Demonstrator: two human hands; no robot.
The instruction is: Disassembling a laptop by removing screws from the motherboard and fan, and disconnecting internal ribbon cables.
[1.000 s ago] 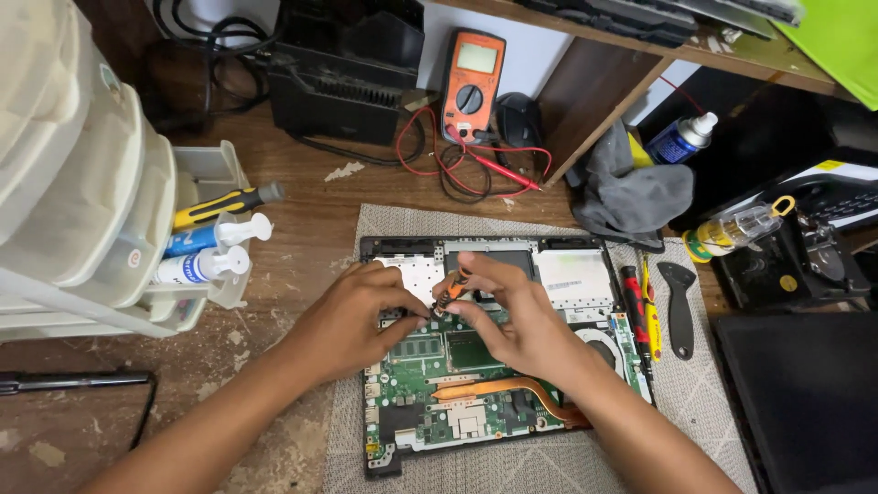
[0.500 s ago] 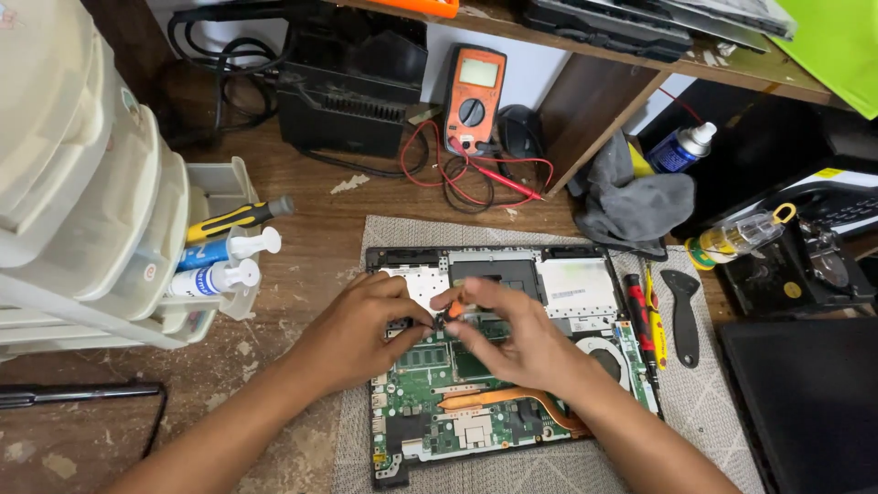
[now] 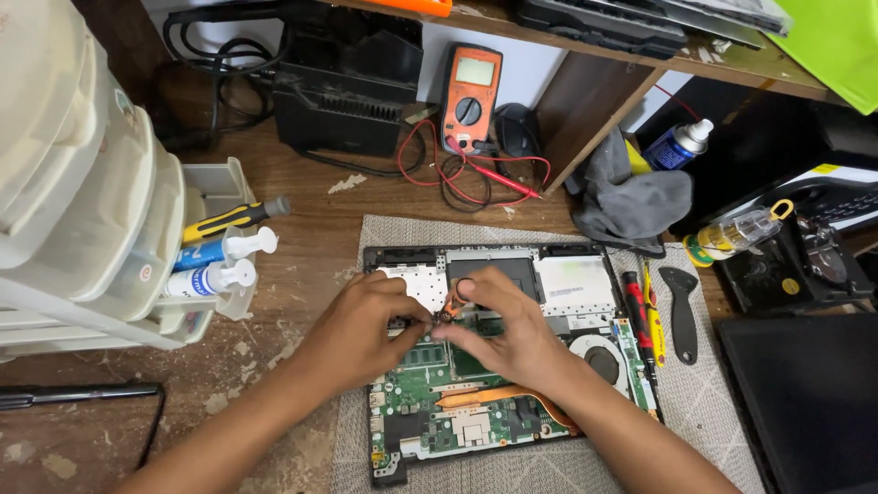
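Your hands are sliding toward frame centre: left hand (image 3: pixel 366 329) and right hand (image 3: pixel 512 334) are pinching a small orange part (image 3: pixel 451 306) together, steadying it above the open laptop (image 3: pixel 476 412).

The opened laptop (image 3: pixel 498 357) lies on a mat (image 3: pixel 713 430); behind it sits the multimeter (image 3: pixel 471 96), right of it a spudger (image 3: pixel 681 311), left the tubes (image 3: pixel 219 265).

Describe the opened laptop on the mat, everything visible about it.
The laptop lies flat on a grey mat, bottom cover off, insides facing up. A green circuit board fills the near half, crossed by a copper heat pipe leading to a round black fan on the right. The far half shows a black panel and silvery-white sheets. The left hand and right hand meet over its middle, pinching a small part with orange and dark wires. Its frame is black.
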